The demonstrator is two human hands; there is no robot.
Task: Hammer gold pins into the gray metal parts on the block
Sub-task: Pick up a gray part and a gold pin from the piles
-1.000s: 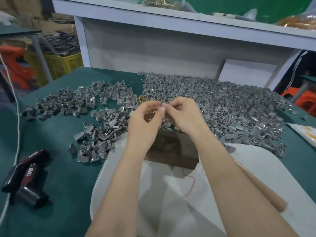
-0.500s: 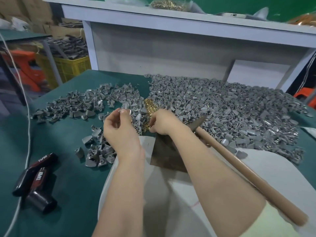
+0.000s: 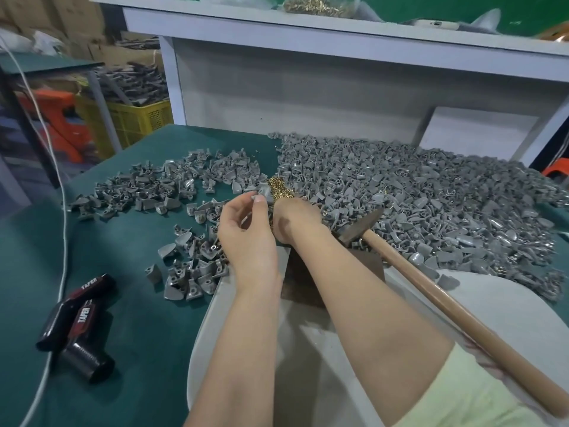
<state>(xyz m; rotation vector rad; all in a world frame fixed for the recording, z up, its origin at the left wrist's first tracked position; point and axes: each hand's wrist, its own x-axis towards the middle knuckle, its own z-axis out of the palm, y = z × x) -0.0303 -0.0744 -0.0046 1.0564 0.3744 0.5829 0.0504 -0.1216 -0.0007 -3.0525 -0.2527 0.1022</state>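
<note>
Right forearm [image 3: 354,288] covers block [image 3: 300,282]; hammer [image 3: 446,303] perhaps lies across.

I am noting a plain dark green table cover [image 3: 123,318]. Matte gray metal parts [image 3: 431,195] are lying across the upper right of the frame; one gray part [image 3: 261,192] is sitting pinched in my left hand [image 3: 246,238]. Shiny gold pins [image 3: 278,188] are showing at centre. The block [image 3: 360,272] is reading dark brown, the hammer [image 3: 446,306] handle tan, its head dark. Lower left, black tubes [image 3: 77,315] are carrying red bands with white lettering.
</note>
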